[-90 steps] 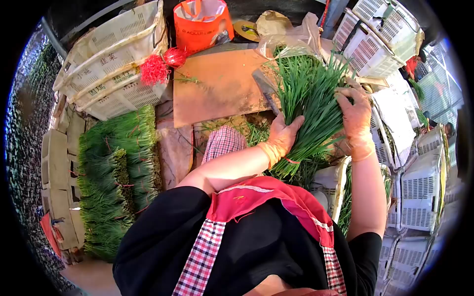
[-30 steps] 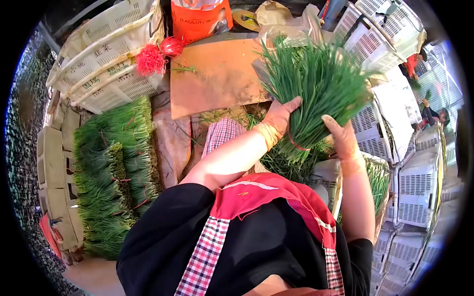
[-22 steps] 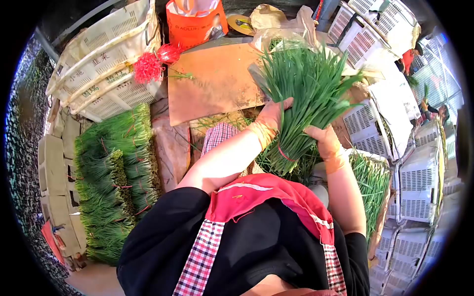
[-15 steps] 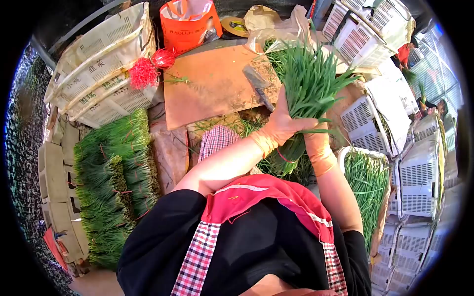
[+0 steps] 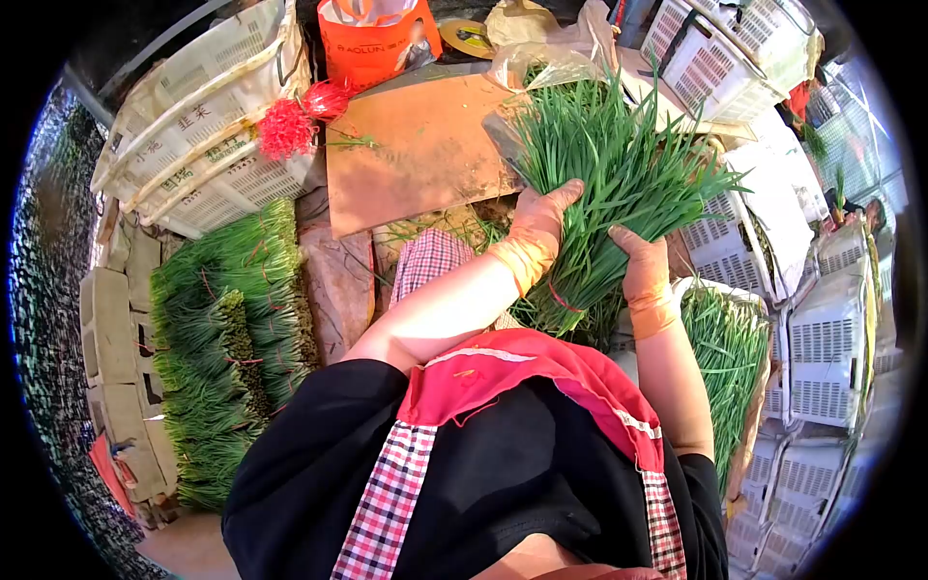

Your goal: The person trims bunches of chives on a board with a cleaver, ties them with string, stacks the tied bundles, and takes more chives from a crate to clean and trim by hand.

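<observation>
A bunch of long green leaves (image 5: 619,164) fans out upward, bound near its base by a red tie (image 5: 564,299). On its left side, my gloved left hand (image 5: 544,217) grips it with the thumb on top. My right hand (image 5: 642,263), gloved too, holds the lower right side of the bunch, thumb up and its other fingers hidden behind the leaves. Just left of the bunch, a flat metal blade (image 5: 505,145) lies at the edge of an orange-brown board (image 5: 416,145).
Tied green bundles (image 5: 227,358) lie stacked at left. White crates (image 5: 198,126) with red strings (image 5: 287,128) stand behind them, near an orange bag (image 5: 377,48). A crate of greens (image 5: 720,358) stands at right, beside more white crates (image 5: 822,358). A person (image 5: 875,215) is partly visible far right.
Half a second ago the leaves were gathered narrowly with my hands close together. Now my hands are farther apart and the leaves spread wide to the right.
</observation>
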Demonstrator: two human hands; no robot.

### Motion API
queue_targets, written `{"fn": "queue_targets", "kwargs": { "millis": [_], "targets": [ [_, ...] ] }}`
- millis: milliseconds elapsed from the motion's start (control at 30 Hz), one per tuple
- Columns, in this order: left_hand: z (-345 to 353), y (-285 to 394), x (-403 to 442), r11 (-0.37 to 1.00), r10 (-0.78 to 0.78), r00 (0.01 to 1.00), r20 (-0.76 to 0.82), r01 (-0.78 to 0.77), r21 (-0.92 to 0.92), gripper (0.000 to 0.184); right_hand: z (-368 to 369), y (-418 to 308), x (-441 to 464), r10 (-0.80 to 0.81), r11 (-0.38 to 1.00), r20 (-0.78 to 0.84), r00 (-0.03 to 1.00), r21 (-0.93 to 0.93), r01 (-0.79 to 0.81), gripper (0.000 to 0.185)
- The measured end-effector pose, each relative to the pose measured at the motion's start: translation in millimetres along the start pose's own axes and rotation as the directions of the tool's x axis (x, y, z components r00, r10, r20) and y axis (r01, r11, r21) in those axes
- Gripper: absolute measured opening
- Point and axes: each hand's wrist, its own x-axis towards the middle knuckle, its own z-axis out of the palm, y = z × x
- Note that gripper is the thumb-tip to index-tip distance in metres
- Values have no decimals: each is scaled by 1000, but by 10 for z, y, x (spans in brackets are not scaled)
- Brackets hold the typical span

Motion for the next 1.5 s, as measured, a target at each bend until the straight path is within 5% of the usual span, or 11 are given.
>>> {"fn": "queue_targets", "kwargs": {
  "millis": [200, 267, 300, 333, 400, 500, 567, 600, 1100, 1167, 1500],
  "targets": [
    [113, 85, -127, 998, 25, 999, 39, -22, -54, 38, 16, -40, -5, 4, 1000, 41, 999, 2, -4, 39],
    [16, 0, -34, 987, 23, 998, -56, -14, 159, 35, 161, -123, -47, -344, 911, -132, 929, -286, 297, 61],
    [61, 5, -57, 987, 25, 998, -55, -16, 158, 35, 185, -241, -50, -346, 910, -131, 929, -286, 298, 61],
    [140, 23, -106, 973, 94, 991, -93, -72, 221, 35, 218, -412, -49, -647, 665, -76, 759, -542, 513, 64],
    [141, 13, -119, 976, 121, 992, -30, -114, 184, 36, 317, -762, -91, -854, 310, 67, 516, -730, 609, 67],
    [173, 53, -167, 982, 108, 994, -16, -104, 159, 38, 432, -1012, -127, -820, -24, 351, 452, -811, 585, 53],
    [111, 7, -116, 976, 168, 986, -10, -165, 140, 38, 296, -940, -38, -552, -366, 644, 529, -758, 540, 31],
    [125, 87, -144, 985, 97, 992, -79, -84, 150, 38, 237, -862, 17, -524, -431, 650, 550, -759, 487, 16],
    [91, 95, -138, 999, 27, 999, 24, -26, -36, 34, 221, -926, 24, -576, -183, 568, 588, -791, 584, 25],
    [132, 132, -183, 999, 34, 999, 13, -34, -13, 34, 262, -946, 44, -497, -94, 516, 698, -831, 548, 36],
    [151, 112, -216, 999, -5, 1000, -21, 4, -32, 33, 289, -1004, 107, -359, -315, 603, 712, -797, 516, 48]
  ]
}}
